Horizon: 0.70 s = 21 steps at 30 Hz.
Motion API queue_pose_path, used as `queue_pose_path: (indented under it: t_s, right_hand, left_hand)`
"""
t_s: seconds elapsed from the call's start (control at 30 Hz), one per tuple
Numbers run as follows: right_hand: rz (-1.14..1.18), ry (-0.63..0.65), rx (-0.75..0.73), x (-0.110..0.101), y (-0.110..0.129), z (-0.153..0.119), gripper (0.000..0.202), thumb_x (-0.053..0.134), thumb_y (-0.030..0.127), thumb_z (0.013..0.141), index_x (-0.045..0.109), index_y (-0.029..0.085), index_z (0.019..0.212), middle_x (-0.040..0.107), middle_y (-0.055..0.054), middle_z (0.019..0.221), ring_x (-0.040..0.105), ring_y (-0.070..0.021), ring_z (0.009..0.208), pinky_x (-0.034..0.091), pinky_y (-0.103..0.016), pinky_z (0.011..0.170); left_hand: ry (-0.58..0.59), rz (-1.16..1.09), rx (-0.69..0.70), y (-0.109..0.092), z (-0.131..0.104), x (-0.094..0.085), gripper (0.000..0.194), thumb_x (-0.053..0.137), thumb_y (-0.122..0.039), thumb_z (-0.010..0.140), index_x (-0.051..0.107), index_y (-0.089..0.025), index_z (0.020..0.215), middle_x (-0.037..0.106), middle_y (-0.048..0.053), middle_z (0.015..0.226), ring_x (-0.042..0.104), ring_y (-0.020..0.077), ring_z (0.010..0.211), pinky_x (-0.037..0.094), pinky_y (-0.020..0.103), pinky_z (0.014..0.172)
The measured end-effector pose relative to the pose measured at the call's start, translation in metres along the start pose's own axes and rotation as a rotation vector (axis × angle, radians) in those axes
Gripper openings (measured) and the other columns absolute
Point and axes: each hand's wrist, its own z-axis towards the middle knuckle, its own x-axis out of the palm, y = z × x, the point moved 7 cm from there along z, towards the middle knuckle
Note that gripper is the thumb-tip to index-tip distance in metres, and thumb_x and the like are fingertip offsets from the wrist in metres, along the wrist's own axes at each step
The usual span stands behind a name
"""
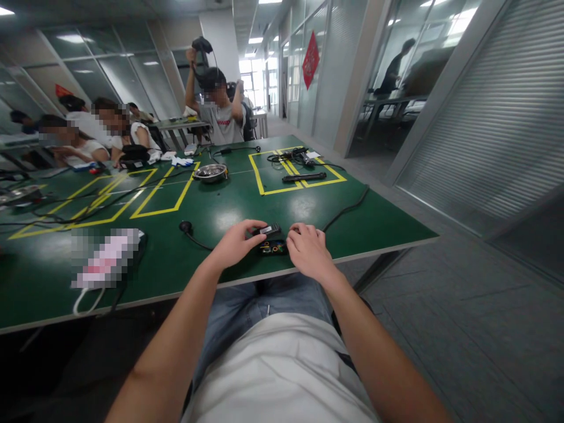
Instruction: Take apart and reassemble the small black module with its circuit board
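Your left hand (247, 236) has thumb and fingers clamped on a black rectangular plastic piece with a pale label (269, 229), held just beyond an open black casing with coloured wires inside (272, 247), near the green table's (388, 226) front edge. Your right hand (307, 245) is at the casing's right end, fingers curled close together; can't tell whether they grip it.

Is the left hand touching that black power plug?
Apart. The head view shows bare green tabletop between the left hand and the black power plug.
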Motion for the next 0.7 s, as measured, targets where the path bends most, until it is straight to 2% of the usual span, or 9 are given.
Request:
queue_pose_path:
  t_s: [0.07,0.17,0.2,0.27,0.33,0.4,0.47,0.57,0.7]
  right_hand:
    - [0.005,0.008,0.006,0.000,0.001,0.001,0.034,0.041,0.026,0.110,0.075,0.024,0.104,0.068,-0.011,0.137,0.055,-0.0297,0.126,0.039,-0.051,0.111]
    - [0.016,0.002,0.017,-0.001,0.003,0.001,0.036,0.043,0.034,0.112,0.076,0.023,0.100,0.068,-0.012,0.136,0.056,-0.0303,0.126,0.039,-0.053,0.111]
    - [0.017,0.000,0.020,-0.001,0.004,0.001,0.037,0.045,0.038,0.112,0.075,0.023,0.098,0.068,-0.012,0.135,0.056,-0.0305,0.126,0.039,-0.053,0.111]
    - [0.013,0.000,0.027,0.000,0.005,0.001,0.037,0.050,0.043,0.111,0.075,0.023,0.093,0.068,-0.012,0.133,0.055,-0.0311,0.125,0.040,-0.053,0.111]
    - [0.007,-0.010,0.031,0.000,0.006,0.000,0.036,0.054,0.046,0.109,0.073,0.023,0.091,0.068,-0.012,0.132,0.055,-0.0314,0.124,0.040,-0.053,0.110]
    - [0.013,-0.035,0.033,0.000,0.006,0.000,0.035,0.057,0.048,0.107,0.072,0.023,0.088,0.068,-0.012,0.131,0.056,-0.0318,0.122,0.040,-0.053,0.110]
    - [0.025,-0.063,0.035,-0.001,0.006,0.000,0.036,0.058,0.050,0.106,0.070,0.023,0.085,0.069,-0.013,0.129,0.056,-0.0321,0.120,0.041,-0.053,0.108]
    - [0.041,-0.093,0.046,-0.003,0.004,-0.001,0.037,0.060,0.051,0.105,0.067,0.024,0.081,0.069,-0.013,0.125,0.057,-0.0321,0.117,0.040,-0.052,0.108]
    - [0.079,-0.128,0.057,-0.007,0.002,-0.001,0.035,0.057,0.050,0.106,0.066,0.024,0.085,0.070,-0.012,0.118,0.059,-0.0305,0.115,0.040,-0.049,0.108]
  left_hand:
    - [-0.093,0.056,-0.049,0.007,0.005,-0.002,0.033,0.068,-0.025,0.099,0.077,-0.022,0.131,0.079,0.009,0.131,0.073,0.0261,0.115,0.056,0.040,0.106]
    - [-0.084,0.157,-0.068,0.009,0.006,0.005,0.030,0.069,-0.023,0.098,0.077,-0.022,0.127,0.080,0.009,0.127,0.072,0.0276,0.117,0.054,0.042,0.110]
    - [-0.101,0.196,-0.071,0.007,0.003,0.006,0.031,0.068,-0.024,0.099,0.076,-0.022,0.129,0.078,0.010,0.128,0.071,0.0285,0.119,0.054,0.043,0.110]
    - [-0.211,0.304,-0.085,0.002,-0.006,0.001,0.034,0.068,-0.031,0.100,0.073,-0.022,0.132,0.073,0.013,0.134,0.067,0.0314,0.124,0.052,0.045,0.111]
    - [-0.302,0.415,-0.145,-0.003,-0.020,-0.003,0.028,0.065,-0.041,0.103,0.075,-0.021,0.120,0.071,0.015,0.126,0.065,0.0334,0.120,0.053,0.045,0.106]
    - [-0.260,0.508,-0.226,-0.005,-0.030,-0.001,0.036,0.059,-0.052,0.106,0.076,-0.022,0.097,0.071,0.016,0.111,0.065,0.0359,0.114,0.054,0.046,0.097]
    - [-0.176,0.560,-0.260,-0.007,-0.035,0.005,0.046,0.053,-0.057,0.108,0.074,-0.022,0.087,0.071,0.016,0.102,0.064,0.0375,0.111,0.052,0.047,0.092]
    - [-0.123,0.563,-0.275,-0.007,-0.036,0.009,0.049,0.050,-0.058,0.109,0.072,-0.022,0.084,0.072,0.015,0.098,0.064,0.0378,0.109,0.050,0.048,0.090]
    - [-0.153,0.484,-0.297,-0.003,-0.031,0.005,0.047,0.050,-0.056,0.110,0.068,-0.023,0.082,0.071,0.011,0.095,0.065,0.0331,0.104,0.049,0.043,0.086]
